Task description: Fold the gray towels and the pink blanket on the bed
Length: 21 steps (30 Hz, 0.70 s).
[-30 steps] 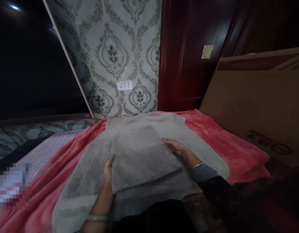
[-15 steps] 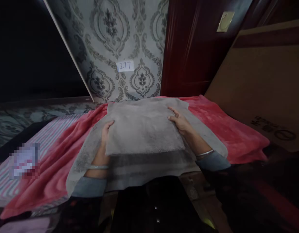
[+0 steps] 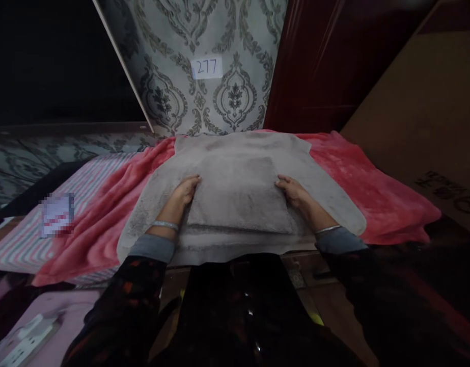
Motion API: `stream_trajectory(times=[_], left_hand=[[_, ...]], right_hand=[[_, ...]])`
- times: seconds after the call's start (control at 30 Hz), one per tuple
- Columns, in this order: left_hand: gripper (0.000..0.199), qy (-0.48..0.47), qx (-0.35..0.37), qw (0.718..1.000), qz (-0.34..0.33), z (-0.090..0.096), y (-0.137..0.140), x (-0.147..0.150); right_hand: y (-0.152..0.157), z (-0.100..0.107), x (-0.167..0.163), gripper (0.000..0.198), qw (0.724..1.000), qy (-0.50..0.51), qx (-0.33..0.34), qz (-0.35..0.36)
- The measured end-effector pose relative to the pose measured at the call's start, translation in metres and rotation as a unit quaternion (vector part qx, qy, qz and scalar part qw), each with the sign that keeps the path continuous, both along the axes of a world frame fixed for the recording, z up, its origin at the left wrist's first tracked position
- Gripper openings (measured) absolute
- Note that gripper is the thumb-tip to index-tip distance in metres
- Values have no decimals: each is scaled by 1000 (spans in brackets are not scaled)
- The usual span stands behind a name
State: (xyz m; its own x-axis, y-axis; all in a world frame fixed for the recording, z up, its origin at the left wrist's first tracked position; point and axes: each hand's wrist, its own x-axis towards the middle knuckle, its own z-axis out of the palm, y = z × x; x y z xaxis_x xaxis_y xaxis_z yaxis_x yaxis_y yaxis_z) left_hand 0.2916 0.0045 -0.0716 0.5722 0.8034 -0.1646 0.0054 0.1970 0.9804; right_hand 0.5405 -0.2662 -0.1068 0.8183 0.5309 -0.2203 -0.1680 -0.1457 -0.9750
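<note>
A square piece of grey plush cloth (image 3: 238,199) is held level in front of me, close over a larger pale grey plush piece (image 3: 330,199) with rounded corners. My left hand (image 3: 186,189) is closed on the square cloth's left edge, thumb and fingers together. At its right edge my right hand (image 3: 290,189) pinches the cloth the same way. The square's near edge hangs straight and casts a shadow on the larger piece. I cannot tell whether the square touches the piece below it.
A red blanket (image 3: 383,199) lies under the grey piece, over a striped sheet (image 3: 24,234). To the right stands a cardboard box (image 3: 429,117). A dark screen (image 3: 62,66) is at the left, and a power strip (image 3: 32,341) lies at lower left.
My hands have come closer together, the left one moving right. The right hand's outstretched forefinger has closed onto the cloth's edge. The view has tilted down.
</note>
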Motion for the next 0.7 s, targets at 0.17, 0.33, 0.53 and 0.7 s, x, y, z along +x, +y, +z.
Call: stream_trajectory(times=[0.17, 0.33, 0.53, 0.7], left_hand=[[46, 41, 5, 999, 12, 7, 18, 27], [61, 69, 32, 997, 15, 8, 32, 54], [55, 32, 231, 972, -34, 2, 36, 69], [52, 85, 272, 958, -19, -13, 34, 68]], right_hand=[[26, 5, 18, 65, 999, -45, -10, -19], [47, 7, 42, 77, 998, -65, -10, 15], [60, 4, 55, 71, 956, -290, 47, 19], [65, -10, 53, 68, 954, -297, 1, -26]])
